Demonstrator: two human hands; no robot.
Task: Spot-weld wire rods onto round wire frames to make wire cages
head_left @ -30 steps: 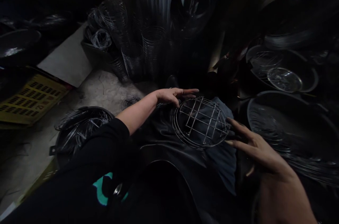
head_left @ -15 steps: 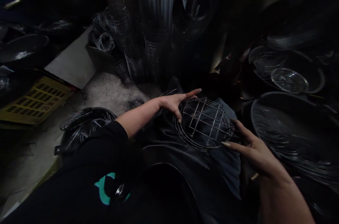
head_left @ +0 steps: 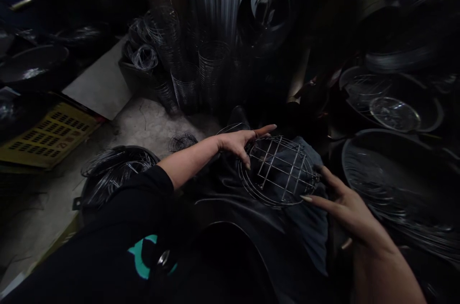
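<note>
A round wire grille point(head_left: 278, 172), a ring with a grid of crossed bars, lies on my knee over dark cloth. My left hand point(head_left: 240, 142) rests at its upper left rim, fingers stretched out and thumb down against the ring. At the lower right rim my right hand point(head_left: 341, 203) touches the ring with spread fingertips. Neither hand is wrapped round the grille.
A black tub of wire rings point(head_left: 111, 172) stands on the concrete floor at the left. Big dark basins of wire point(head_left: 398, 184) and a shiny bowl point(head_left: 393, 112) crowd the right. Stacks of wire rings point(head_left: 187, 79) stand behind, a yellow perforated crate point(head_left: 46, 134) far left.
The grille has turned and shifted slightly right on my knee. Both hands stayed at its rim, and my right fingers moved closer to the ring.
</note>
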